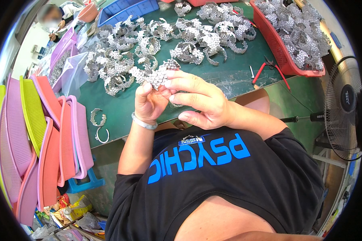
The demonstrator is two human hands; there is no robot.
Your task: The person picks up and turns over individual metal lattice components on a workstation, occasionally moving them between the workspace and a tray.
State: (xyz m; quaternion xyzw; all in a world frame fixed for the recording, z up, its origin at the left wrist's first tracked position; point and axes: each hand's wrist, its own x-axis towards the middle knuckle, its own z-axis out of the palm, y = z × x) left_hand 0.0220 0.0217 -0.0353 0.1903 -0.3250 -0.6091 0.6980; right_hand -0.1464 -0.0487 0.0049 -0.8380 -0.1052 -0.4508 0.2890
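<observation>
My left hand (149, 100) and my right hand (201, 96) meet over the table's near edge around a silver cuff bracelet (158, 77) with a honeycomb-like surface. The left thumb and fingers grip its lower side; a pale bangle circles that wrist. From the right, my right fingertips press against the bracelet, partly covering it. Just beyond the hands lies a wide heap of similar silver cuffs (149, 45). To the left on the table rest one open cuff (98, 117) and a thin plain metal ring (102, 135).
Red-handled pliers (260, 74) lie on the green table (225, 77), by a red basket (271, 38) full of cuffs. A fan (344, 98) stands right. Stacked colored baskets (52, 140) crowd the left. Behind are a blue crate (126, 12) and another person (52, 20).
</observation>
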